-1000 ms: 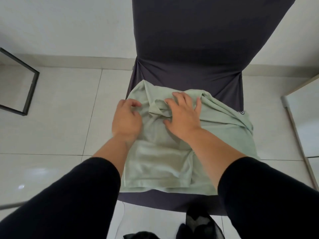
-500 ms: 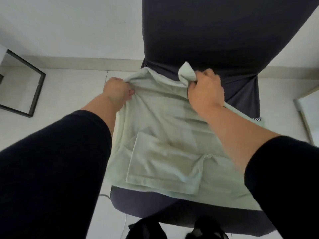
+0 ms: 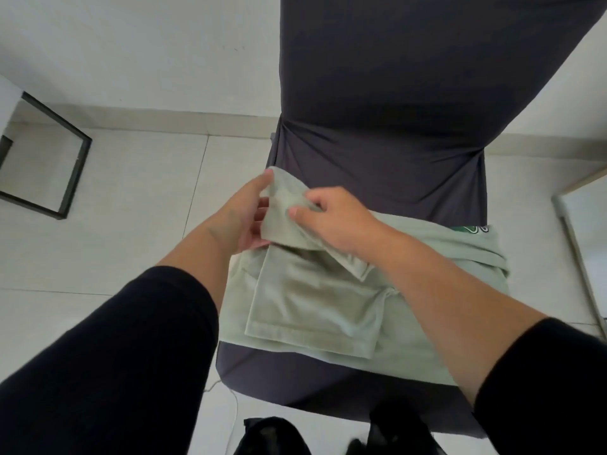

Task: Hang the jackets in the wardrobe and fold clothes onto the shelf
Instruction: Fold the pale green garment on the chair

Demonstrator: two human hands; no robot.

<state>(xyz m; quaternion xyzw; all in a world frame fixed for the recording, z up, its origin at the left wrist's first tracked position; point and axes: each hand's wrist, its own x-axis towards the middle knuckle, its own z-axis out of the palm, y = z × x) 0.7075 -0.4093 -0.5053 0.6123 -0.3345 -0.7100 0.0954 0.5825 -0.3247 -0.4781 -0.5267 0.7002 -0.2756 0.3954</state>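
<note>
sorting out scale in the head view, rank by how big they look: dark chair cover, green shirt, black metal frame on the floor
1. dark chair cover, largest
2. green shirt
3. black metal frame, smallest; cut off by the left edge and farther away, so unsure

The shirt (image 3: 315, 310) hides most of the chair (image 3: 377, 93) seat; the right forearm covers its 3 o'clock half. The left hand (image 3: 243, 218) has fingertips tucked behind the lifted flap. The chair back runs off at 12 o'clock. Dark shapes (image 3: 272, 435) at 6 o'clock are cut off, unidentifiable. A green print (image 3: 469, 228) is mostly folded under.
</note>
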